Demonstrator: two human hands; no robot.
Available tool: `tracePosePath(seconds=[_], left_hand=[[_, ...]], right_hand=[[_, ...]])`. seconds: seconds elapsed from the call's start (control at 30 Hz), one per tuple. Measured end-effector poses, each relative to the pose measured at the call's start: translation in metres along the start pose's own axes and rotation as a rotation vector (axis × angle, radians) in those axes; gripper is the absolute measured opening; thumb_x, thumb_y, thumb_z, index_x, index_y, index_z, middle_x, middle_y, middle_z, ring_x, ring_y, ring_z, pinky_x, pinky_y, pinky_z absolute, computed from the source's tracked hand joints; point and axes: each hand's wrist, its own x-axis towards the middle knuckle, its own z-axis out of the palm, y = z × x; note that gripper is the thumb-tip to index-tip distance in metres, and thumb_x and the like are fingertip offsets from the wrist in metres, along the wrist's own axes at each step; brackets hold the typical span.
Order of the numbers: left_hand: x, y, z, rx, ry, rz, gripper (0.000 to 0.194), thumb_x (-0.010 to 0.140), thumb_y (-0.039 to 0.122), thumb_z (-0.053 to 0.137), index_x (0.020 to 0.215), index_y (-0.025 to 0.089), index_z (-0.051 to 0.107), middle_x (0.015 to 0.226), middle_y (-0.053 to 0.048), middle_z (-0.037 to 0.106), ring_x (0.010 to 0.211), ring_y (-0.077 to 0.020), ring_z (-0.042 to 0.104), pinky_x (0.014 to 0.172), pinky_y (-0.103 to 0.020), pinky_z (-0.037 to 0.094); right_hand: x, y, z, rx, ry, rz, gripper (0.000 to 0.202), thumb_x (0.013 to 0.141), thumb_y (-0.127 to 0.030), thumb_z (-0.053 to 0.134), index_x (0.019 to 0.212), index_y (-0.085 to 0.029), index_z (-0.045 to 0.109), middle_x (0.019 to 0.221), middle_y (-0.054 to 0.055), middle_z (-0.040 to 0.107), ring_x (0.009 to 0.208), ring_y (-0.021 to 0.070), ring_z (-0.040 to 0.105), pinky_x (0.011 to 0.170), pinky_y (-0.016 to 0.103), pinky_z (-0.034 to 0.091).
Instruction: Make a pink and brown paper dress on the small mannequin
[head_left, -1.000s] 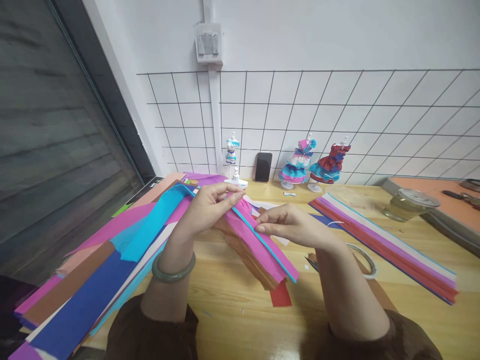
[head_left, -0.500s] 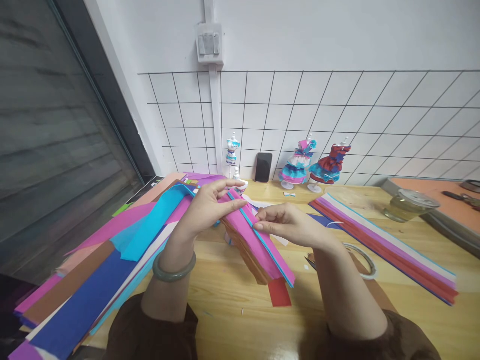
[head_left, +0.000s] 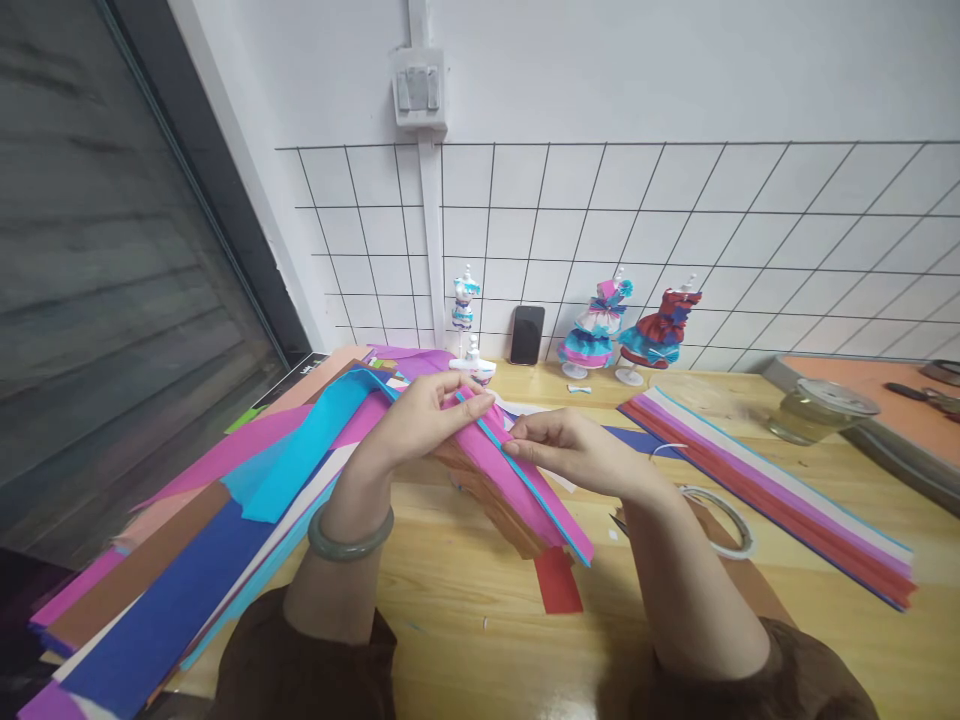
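A layered strip of pink crepe paper [head_left: 502, 485] with a narrow blue line down it slants over the table, and brown pleated paper [head_left: 491, 495] hangs along its left side. At its far end my left hand [head_left: 427, 415], a bangle at the wrist, pinches the pink paper between thumb and fingers. My right hand [head_left: 566, 445] is closed in a pinch on the same strip, by the blue line near its middle. Its fingertips partly hide the fold there. Below the near end lies a small red paper piece [head_left: 559, 583].
Many coloured paper strips [head_left: 176, 570] are piled at the left. Another striped paper stack [head_left: 780, 500] lies right, near a tape roll [head_left: 739, 535] and a clear lidded jar [head_left: 817, 410]. A phone [head_left: 527, 335] and small dress forms [head_left: 592, 330] stand by the wall.
My left hand has dropped slightly, its fingers curling in more over the strip's far end. The white form's base behind it shows more. My right hand has barely shifted.
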Motion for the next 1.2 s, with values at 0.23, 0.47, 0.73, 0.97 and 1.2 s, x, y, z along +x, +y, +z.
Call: tracePosePath(seconds=[0.23,0.47,0.73,0.97,1.2], left_hand=[[-0.002,0.003,0.0,0.003,-0.056,-0.032,0.026,0.077,0.039,0.056,0.066,0.015,0.057,0.065,0.001,0.057,0.061,-0.0096,0.052,0.055,-0.021,0.039],[-0.001,0.004,0.005,0.033,-0.096,-0.021,0.025,0.078,0.038,0.055,0.069,0.015,0.061,0.07,-0.001,0.061,0.065,-0.011,0.055,0.056,-0.021,0.041],[0.0,-0.004,0.0,-0.054,0.004,-0.15,0.026,0.074,0.044,0.058,0.075,0.018,0.06,0.059,0.001,0.058,0.05,-0.0108,0.053,0.044,-0.02,0.041],[0.0,-0.004,-0.014,0.058,0.176,0.019,0.029,0.076,0.044,0.057,0.074,0.016,0.062,0.078,-0.003,0.065,0.072,-0.0152,0.059,0.065,-0.025,0.046],[-0.004,0.001,-0.016,0.038,0.213,0.019,0.028,0.076,0.044,0.056,0.072,0.017,0.061,0.07,0.0,0.064,0.063,-0.0123,0.056,0.058,-0.023,0.043]], right_hand=[[0.002,0.001,0.001,-0.091,0.017,-0.016,0.035,0.087,-0.045,0.042,0.066,-0.018,0.046,0.061,-0.004,0.034,0.053,0.0087,0.028,0.049,0.023,0.026],[0.004,0.0,0.002,-0.176,0.079,-0.03,0.036,0.089,-0.044,0.037,0.074,-0.016,0.054,0.063,-0.003,0.041,0.056,0.0095,0.034,0.052,0.023,0.029],[0.001,0.001,0.001,-0.156,0.024,0.008,0.035,0.087,-0.046,0.04,0.07,-0.017,0.051,0.061,-0.004,0.041,0.053,0.0089,0.034,0.05,0.022,0.03],[0.0,-0.003,0.0,-0.188,-0.088,-0.004,0.035,0.087,-0.045,0.042,0.064,-0.018,0.042,0.061,-0.004,0.038,0.055,0.0086,0.034,0.052,0.022,0.03],[0.0,0.0,0.001,-0.228,-0.148,-0.017,0.034,0.087,-0.04,0.041,0.062,-0.018,0.039,0.061,-0.005,0.033,0.053,0.0081,0.03,0.048,0.022,0.027]])
